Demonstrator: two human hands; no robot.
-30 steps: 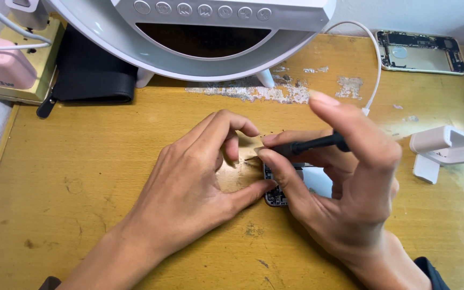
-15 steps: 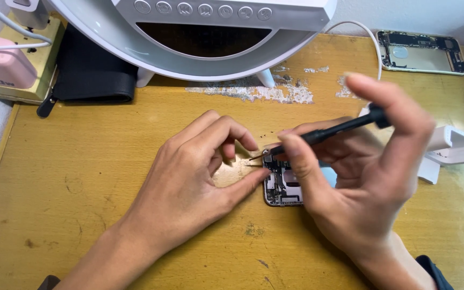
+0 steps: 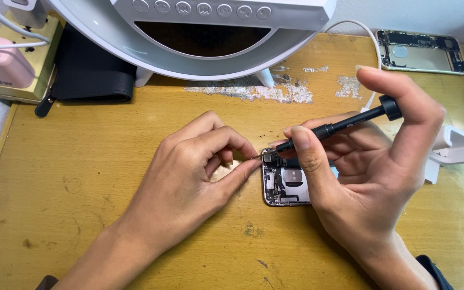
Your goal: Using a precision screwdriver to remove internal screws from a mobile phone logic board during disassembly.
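Note:
An opened phone body with bare metal parts and circuitry lies on the worn yellow wooden table. My right hand grips a slim black screwdriver, index finger on its cap, tip down at the phone's upper left corner. My left hand rests on the table beside the phone, thumb and forefinger pinched together at that same corner, next to the screwdriver tip. What the fingers pinch is too small to tell.
A large white ring-shaped device stands at the back. A black pouch, a pink box and a yellow box sit back left. Another open phone shell, a white cable and a white holder are on the right.
My right hand has tilted up and shifted right, uncovering the phone body and raising the screwdriver handle. The left hand stayed at the phone's corner.

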